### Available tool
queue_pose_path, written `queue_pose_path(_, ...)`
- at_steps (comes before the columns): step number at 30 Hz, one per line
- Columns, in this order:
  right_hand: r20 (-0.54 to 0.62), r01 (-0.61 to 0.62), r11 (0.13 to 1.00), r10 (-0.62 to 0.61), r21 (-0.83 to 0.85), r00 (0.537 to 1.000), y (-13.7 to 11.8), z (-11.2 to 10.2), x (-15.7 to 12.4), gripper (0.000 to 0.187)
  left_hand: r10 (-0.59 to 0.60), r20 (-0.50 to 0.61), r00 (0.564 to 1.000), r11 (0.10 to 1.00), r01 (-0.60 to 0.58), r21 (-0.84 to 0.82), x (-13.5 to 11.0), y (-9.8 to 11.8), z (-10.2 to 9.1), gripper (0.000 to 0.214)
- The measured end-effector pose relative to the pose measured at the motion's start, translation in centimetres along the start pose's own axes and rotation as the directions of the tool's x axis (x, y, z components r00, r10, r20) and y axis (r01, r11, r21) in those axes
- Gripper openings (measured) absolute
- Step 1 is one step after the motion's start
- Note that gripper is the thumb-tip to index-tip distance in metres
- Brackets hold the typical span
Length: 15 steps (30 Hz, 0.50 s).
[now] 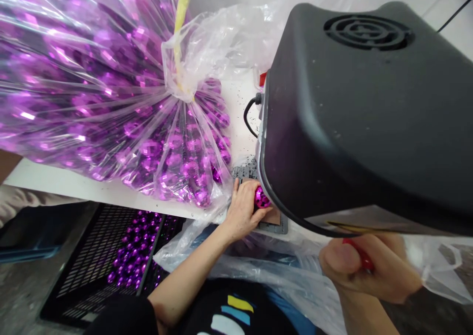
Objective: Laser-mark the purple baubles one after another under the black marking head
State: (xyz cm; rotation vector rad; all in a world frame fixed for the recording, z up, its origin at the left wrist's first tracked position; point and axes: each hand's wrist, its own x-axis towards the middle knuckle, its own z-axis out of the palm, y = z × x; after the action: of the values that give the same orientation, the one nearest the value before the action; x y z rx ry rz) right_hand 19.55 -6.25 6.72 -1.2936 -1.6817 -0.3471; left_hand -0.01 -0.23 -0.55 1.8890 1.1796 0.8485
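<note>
My left hand is closed around a shiny purple mirrored ball at the lower left edge of a big dark machine housing. Beneath the ball lies a brown pad on a grey metal base. Below the housing, on the right, the fingers of my right hand wrap a red handle. The housing hides the far side of the ball and whatever is above it.
A large clear bag of purple mirrored balls, tied with a yellow strip, covers the table's left. Dark specks dot the white tabletop. Below stands a black crate with more purple balls. Loose clear plastic hangs at the front.
</note>
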Motion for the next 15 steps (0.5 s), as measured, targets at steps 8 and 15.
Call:
queue_pose_path(8,-0.167,0.085,0.995,-0.091,-0.042,0.982,0.1,1.2,0.0,0.006,-0.021,0.035,0.999,1.0,0.021,0.01,0.0,0.1,-0.1,0.042)
queue_pose_path(15,-0.017,0.077,0.997,-0.077,-0.025,0.997,0.9,2.4,-1.2,0.02,0.04,0.009,0.999,0.999,-0.04,0.017,-0.2,-1.5,1.1,0.052)
